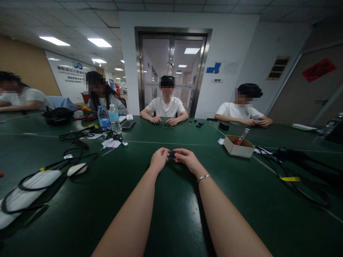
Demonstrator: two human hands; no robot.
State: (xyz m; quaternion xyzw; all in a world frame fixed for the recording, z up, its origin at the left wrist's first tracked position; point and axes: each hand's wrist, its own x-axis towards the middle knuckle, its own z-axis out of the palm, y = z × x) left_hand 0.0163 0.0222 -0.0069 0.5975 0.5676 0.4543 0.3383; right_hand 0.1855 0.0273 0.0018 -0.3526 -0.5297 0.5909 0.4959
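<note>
My left hand (159,159) and my right hand (188,159) meet above the dark green table (171,200), both arms stretched forward. Between their fingertips sits a small black part (172,154), pinched from both sides. A silver bracelet (203,177) circles my right wrist. What the black part is exactly stays too small to tell.
A small cardboard box (238,146) with a red-tipped tube stands at the right. Black cables (297,167) lie right and left. Two water bottles (109,119) and a phone (128,124) stand at the back left. Several people sit around the table; small black parts (198,124) lie before one.
</note>
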